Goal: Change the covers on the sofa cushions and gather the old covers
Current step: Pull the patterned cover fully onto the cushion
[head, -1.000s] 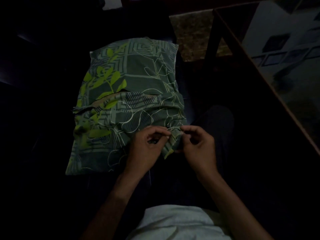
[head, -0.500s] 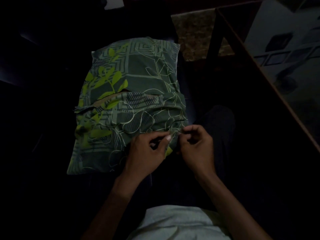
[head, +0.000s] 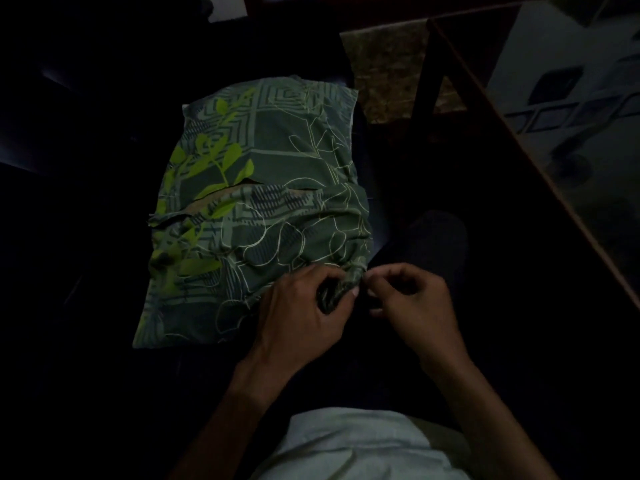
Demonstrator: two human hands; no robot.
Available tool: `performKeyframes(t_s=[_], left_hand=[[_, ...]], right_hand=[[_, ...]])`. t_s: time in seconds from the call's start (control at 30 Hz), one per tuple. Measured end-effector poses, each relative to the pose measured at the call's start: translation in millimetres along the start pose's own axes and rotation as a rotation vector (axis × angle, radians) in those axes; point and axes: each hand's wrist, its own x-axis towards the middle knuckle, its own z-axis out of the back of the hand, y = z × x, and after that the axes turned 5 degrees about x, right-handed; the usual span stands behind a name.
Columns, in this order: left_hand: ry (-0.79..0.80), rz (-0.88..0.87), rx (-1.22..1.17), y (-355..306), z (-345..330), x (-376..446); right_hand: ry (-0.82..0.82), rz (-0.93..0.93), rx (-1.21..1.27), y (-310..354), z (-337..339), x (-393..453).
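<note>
Centre frame: left hand [head: 304, 313] pinched bunched corner of green leaf-print cushion cover [head: 263, 202]; right hand [head: 412, 299] fingertips pressed together beside it.

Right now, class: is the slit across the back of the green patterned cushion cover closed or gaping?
Gaping. Across the green cushion cover, the slit parts, showing a paler layer beneath. What fastens it cannot be told.

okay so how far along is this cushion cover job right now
Done, as far as it shows: the green leaf-print cover is on the cushion. In hand: the left hand grips the cover's bunched corner, with the right hand pinching beside it. Left: the flap opening across the middle still gapes. No old covers or other cushions are visible in this dark view.
</note>
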Motion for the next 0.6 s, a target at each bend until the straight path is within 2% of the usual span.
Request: performKeyframes(t_s=[0.1, 0.17, 0.23, 0.37, 0.6], left_hand=[[-0.042, -0.155, 0.066, -5, -2, -3], [-0.001, -0.180, 0.091, -8, -7, -2], [0.044, -0.159, 0.071, -10, -14, 0], [0.033, -0.062, -0.015, 0, -19, -1], [0.028, 0.020, -0.120, 3, -22, -8]], right_hand=[[0.076, -0.114, -0.002, 15, 16, -14], [0.160, -0.191, 0.020, 15, 15, -19], [0.164, -0.215, 0.050, 12, 11, -17], [0.141, -0.260, 0.146, 10, 4, -8], [0.153, -0.251, 0.042, 7, -5, 2]])
